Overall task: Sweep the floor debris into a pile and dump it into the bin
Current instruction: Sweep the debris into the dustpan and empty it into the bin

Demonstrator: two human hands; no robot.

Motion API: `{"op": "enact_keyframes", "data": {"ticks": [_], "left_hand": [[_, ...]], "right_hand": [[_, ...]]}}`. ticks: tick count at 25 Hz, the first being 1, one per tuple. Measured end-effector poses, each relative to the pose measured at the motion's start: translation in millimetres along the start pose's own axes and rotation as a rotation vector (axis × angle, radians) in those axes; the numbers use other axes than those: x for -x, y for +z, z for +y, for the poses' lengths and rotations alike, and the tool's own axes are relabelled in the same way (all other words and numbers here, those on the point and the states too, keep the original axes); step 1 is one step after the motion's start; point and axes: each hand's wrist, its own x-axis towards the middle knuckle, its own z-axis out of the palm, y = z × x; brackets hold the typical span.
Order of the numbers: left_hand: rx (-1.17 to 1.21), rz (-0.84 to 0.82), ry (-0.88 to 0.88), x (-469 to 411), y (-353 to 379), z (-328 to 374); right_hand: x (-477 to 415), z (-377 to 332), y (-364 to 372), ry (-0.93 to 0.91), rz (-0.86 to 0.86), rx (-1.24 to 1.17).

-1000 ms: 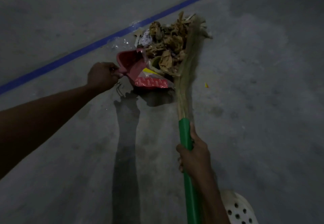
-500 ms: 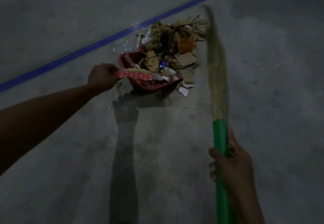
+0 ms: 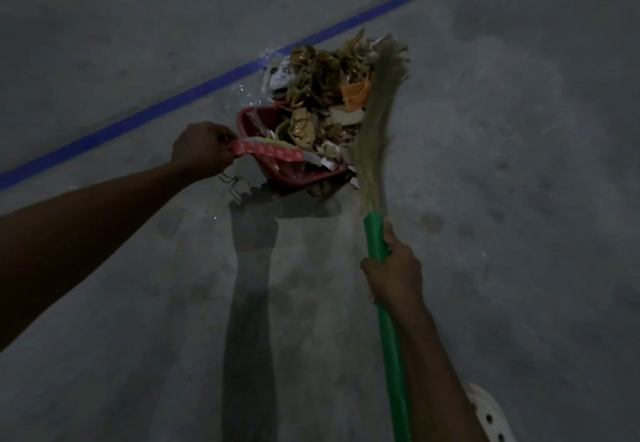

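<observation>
A pile of debris [image 3: 322, 85], brown leaves, torn paper, cardboard and an orange mesh scrap, lies on the grey floor and spills into a red dustpan [image 3: 294, 175]. My left hand [image 3: 202, 150] grips the dustpan at its near left end, where a red patterned strip runs along the rim. My right hand [image 3: 393, 268] grips the green handle of a broom [image 3: 375, 123]. The straw bristles lie against the right side of the pile, reaching to its far end.
A blue line [image 3: 166, 104] crosses the concrete floor diagonally behind the pile. Clear plastic scraps [image 3: 246, 93] lie beside the line. A white perforated shoe [image 3: 490, 414] shows at the bottom right. Shadows of my arms fall on the floor in the middle.
The broom swung out to the right, away from the pile, then came back left against it. More debris now lies in the dustpan. My left hand stays on the dustpan.
</observation>
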Motion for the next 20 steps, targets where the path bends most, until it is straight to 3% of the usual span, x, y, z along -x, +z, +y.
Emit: {"op": "enact_keyframes", "data": {"ticks": [8, 12, 17, 20], "left_hand": [[0.047, -0.019, -0.010, 3.6, 1.2, -7.8], [-0.005, -0.047, 0.030, 8.1, 5.4, -12.0], [-0.001, 0.000, -0.066, 10.5, 7.3, 2.8], [0.021, 0.007, -0.103, 11.1, 8.4, 13.4]], "right_hand": [[53.0, -3.1, 11.3, -0.125, -0.169, -0.028], [79.7, 20.3, -5.7, -0.086, -0.045, -0.009], [77.2, 24.9, -31.5, -0.088, 0.170, -0.041], [82.5, 18.8, -41.9, -0.118, 0.120, -0.192]]}}
